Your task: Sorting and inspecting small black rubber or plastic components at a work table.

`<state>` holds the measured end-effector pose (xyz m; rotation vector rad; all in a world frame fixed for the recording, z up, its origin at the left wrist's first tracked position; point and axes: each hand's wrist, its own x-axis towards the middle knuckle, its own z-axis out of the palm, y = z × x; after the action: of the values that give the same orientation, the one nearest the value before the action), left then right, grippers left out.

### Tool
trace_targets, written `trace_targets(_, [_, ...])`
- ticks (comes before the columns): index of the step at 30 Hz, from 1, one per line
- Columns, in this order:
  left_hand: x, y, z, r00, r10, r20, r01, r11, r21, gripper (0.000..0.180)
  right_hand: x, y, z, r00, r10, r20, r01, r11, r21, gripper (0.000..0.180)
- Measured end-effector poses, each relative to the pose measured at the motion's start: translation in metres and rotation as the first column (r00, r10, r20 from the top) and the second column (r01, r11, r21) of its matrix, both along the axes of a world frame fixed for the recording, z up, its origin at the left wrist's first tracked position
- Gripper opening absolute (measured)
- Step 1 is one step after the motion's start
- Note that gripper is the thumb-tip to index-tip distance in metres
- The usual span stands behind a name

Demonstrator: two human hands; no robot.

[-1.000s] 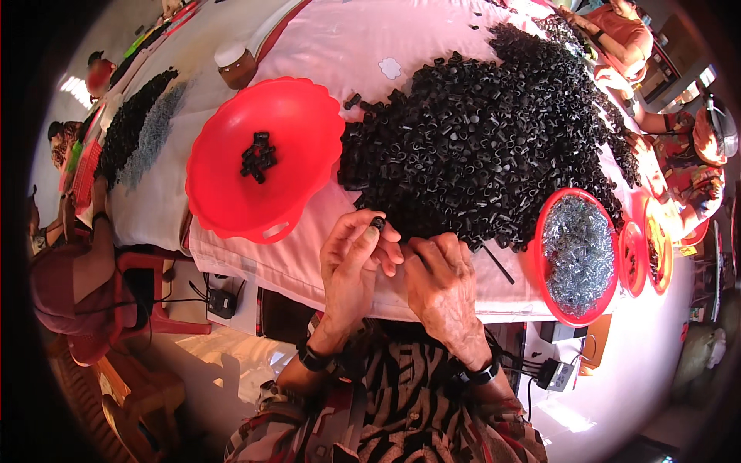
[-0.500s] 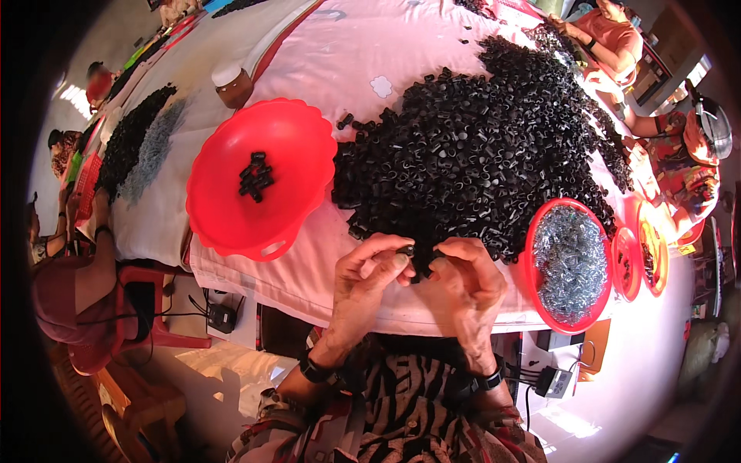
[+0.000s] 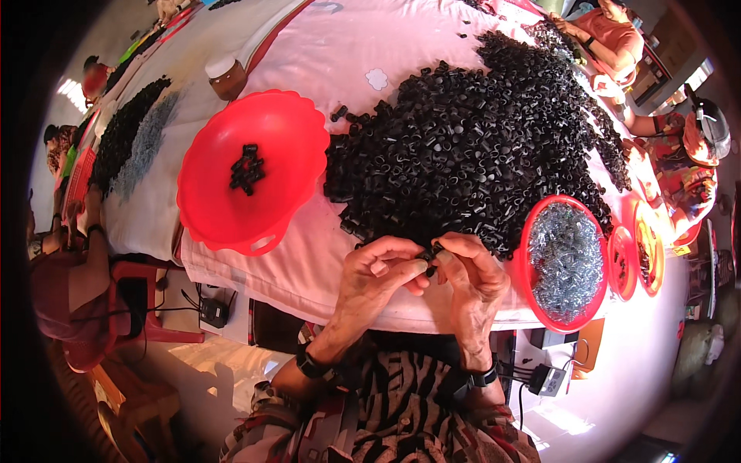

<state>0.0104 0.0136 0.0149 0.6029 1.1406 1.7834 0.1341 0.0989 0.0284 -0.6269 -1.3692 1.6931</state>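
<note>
My left hand (image 3: 380,276) and my right hand (image 3: 472,279) meet at the table's near edge, thumbs and fingers pinched. Between their fingertips is a small black tube-shaped piece (image 3: 430,259), partly covered, so I cannot tell whether it is one part or two. Just beyond the hands spreads a large heap of small black hollow pieces (image 3: 463,147). A red scalloped bowl (image 3: 285,127) stands to the left with several black pieces (image 3: 247,170) in it. Right of my hands, a red round basket (image 3: 525,266) holds many small clear bluish pieces (image 3: 567,262).
Smaller red baskets (image 3: 621,284) stand at the right edge. A brown jar with a white lid (image 3: 226,79) is at the back left. Co-workers sit along the right (image 3: 614,42) and left (image 3: 73,301). Power adapters and cables (image 3: 548,378) hang below the table edge.
My hands have drawn together, and the black pieces at their fingertips, apart before, now meet. The whole view has shifted slightly.
</note>
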Motion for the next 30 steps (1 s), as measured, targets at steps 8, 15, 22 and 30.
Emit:
trace_targets(8, [0.0, 0.0, -0.002, 1.0, -0.021, 0.002, 0.021, 1.0, 0.008, 0.016, 0.0, -0.002, 0.0, 0.999, -0.01, 0.038, 0.008, 0.997, 0.077, 0.019])
trace_targets(15, [0.0, 0.0, -0.006, 0.999, -0.034, 0.001, 0.034, 0.999, 0.016, 0.018, -0.002, -0.003, -0.002, 0.998, -0.036, 0.057, 0.027, 0.989, 0.147, 0.016])
trace_targets(22, [-0.002, -0.001, -0.01, 0.998, -0.057, -0.03, 0.058, 0.998, 0.032, 0.018, -0.004, -0.002, -0.003, 0.989, -0.075, 0.128, 0.032, 0.951, 0.309, 0.013])
trace_targets(30, [0.0, -0.002, -0.006, 0.999, -0.033, -0.033, 0.035, 0.997, 0.066, 0.014, -0.005, 0.0, 0.004, 0.99, -0.006, 0.142, -0.043, 0.94, 0.339, 0.018])
